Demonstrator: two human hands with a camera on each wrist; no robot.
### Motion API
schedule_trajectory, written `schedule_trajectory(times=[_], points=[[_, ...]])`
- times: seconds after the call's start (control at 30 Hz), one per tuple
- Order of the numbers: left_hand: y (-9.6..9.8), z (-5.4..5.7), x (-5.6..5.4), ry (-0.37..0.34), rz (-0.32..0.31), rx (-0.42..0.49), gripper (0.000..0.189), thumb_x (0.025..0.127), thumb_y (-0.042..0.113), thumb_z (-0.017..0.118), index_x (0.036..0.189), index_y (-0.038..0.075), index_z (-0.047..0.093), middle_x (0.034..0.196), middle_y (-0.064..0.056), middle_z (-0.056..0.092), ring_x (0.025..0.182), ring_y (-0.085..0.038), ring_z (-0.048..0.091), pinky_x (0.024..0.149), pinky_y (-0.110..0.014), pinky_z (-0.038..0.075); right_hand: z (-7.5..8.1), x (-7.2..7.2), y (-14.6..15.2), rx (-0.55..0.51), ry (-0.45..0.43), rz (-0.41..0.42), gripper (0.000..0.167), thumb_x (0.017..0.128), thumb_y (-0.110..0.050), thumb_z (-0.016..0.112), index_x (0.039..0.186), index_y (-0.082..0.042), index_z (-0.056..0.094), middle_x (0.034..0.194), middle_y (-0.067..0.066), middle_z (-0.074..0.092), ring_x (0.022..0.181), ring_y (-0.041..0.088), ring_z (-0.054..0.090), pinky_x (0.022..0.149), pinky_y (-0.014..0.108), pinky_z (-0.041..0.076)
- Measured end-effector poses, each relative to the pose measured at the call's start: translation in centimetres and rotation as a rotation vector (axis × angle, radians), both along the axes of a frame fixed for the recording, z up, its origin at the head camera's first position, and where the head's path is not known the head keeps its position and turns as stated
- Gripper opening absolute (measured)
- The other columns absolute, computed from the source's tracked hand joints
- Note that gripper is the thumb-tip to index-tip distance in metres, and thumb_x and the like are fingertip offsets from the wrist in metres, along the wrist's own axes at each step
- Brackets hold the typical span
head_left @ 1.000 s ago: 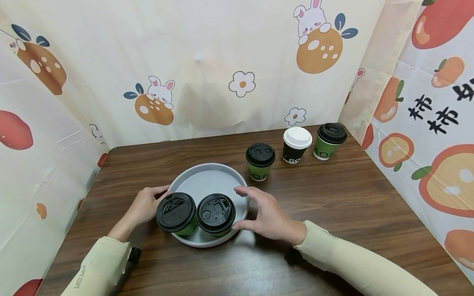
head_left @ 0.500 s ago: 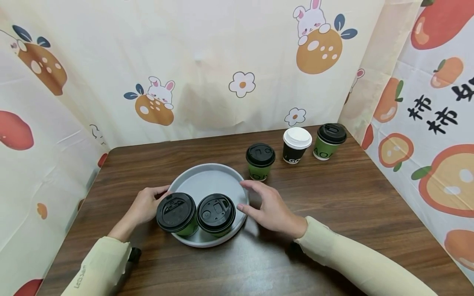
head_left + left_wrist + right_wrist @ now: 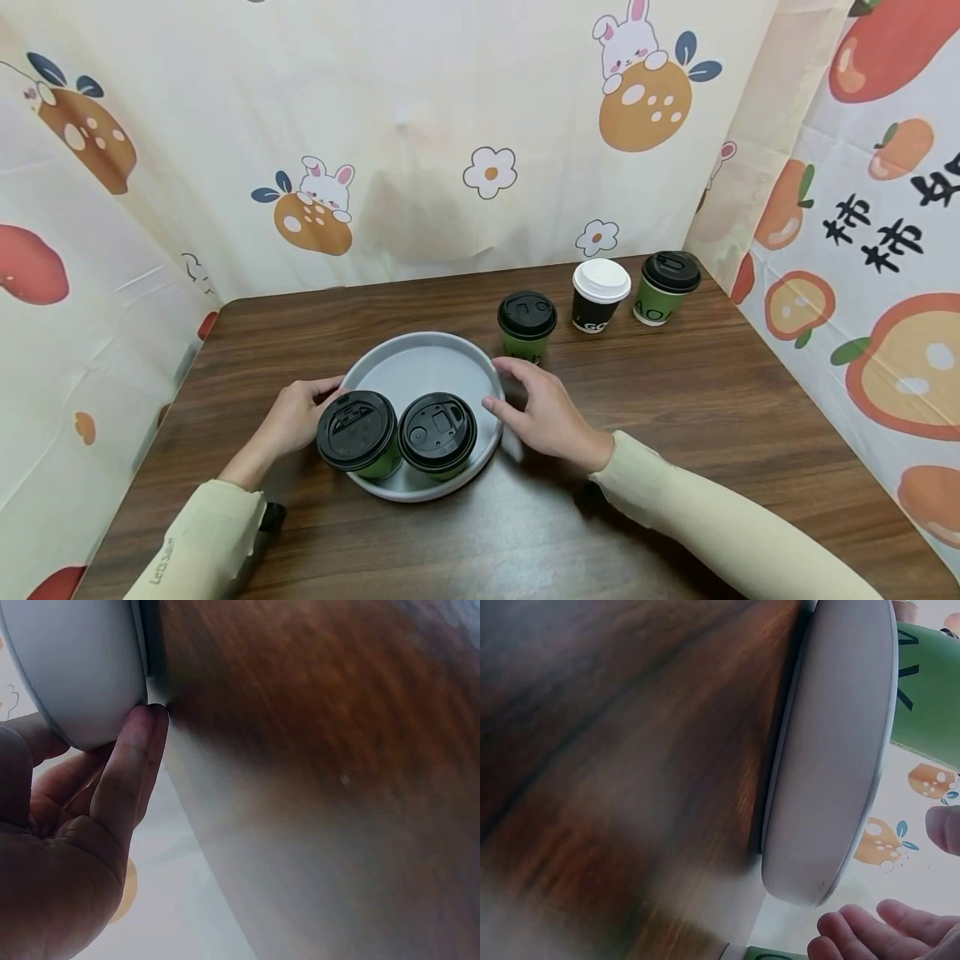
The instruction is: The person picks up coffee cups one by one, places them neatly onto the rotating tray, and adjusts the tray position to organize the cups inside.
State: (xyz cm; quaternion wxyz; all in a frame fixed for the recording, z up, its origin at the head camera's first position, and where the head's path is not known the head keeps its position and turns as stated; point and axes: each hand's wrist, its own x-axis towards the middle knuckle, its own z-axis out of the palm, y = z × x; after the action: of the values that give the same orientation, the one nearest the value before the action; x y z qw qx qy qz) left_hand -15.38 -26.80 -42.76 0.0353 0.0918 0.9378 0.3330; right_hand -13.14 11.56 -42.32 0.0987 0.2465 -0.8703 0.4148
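A round light-grey tray [image 3: 427, 358] rests on the wooden table. Standing on its near part are two green paper cups with black lids, a left cup [image 3: 357, 429] and a right cup [image 3: 438, 433]. My left hand [image 3: 292, 415] pinches the tray's left rim; in the left wrist view the thumb is over the edge and the fingers [image 3: 124, 772] press the outer wall. Beside the right rim, my right hand [image 3: 543, 414] has its fingers and thumb spread apart. The right wrist view shows its fingers [image 3: 877, 934] apart from the tray wall, holding nothing.
Just beyond my right fingertips stands another green cup with a black lid [image 3: 527, 325]. Farther back right are a black cup with a white lid [image 3: 600, 292] and a green cup with a black lid [image 3: 666, 287]. Patterned curtains [image 3: 420, 125] border the table.
My right hand has drawn back from beside the right cup on the tray and shifted slightly away and rightward along the rim. The left hand, tray and cups stay put.
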Motion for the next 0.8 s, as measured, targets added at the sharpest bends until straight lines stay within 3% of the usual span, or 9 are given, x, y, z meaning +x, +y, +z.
schedule_trajectory(times=[0.47, 0.8], points=[[-0.1, 0.0, 0.0, -0.002, 0.004, 0.001, 0.042, 0.105, 0.028, 0.063, 0.138, 0.003, 0.065, 0.125, -0.021, 0.07, 0.12, -0.04, 0.063, 0.096, -0.059, 0.05, -0.1, -0.8, -0.7, 0.041, -0.126, -0.045, 0.048, 0.101, -0.021, 0.068, 0.14, 0.004, 0.056, 0.134, 0.017, 0.063, 0.121, 0.028, 0.062, 0.103, 0.047, 0.049], [0.0, 0.0, 0.0, -0.009, -0.002, 0.011, 0.042, 0.105, 0.029, 0.062, 0.139, 0.003, 0.064, 0.125, -0.021, 0.07, 0.119, -0.04, 0.063, 0.095, -0.058, 0.051, -0.3, -1.6, -1.2, 0.052, -0.103, -0.059, 0.047, 0.098, -0.02, 0.072, 0.136, 0.005, 0.058, 0.124, 0.017, 0.067, 0.11, 0.028, 0.066, 0.097, 0.046, 0.051]])
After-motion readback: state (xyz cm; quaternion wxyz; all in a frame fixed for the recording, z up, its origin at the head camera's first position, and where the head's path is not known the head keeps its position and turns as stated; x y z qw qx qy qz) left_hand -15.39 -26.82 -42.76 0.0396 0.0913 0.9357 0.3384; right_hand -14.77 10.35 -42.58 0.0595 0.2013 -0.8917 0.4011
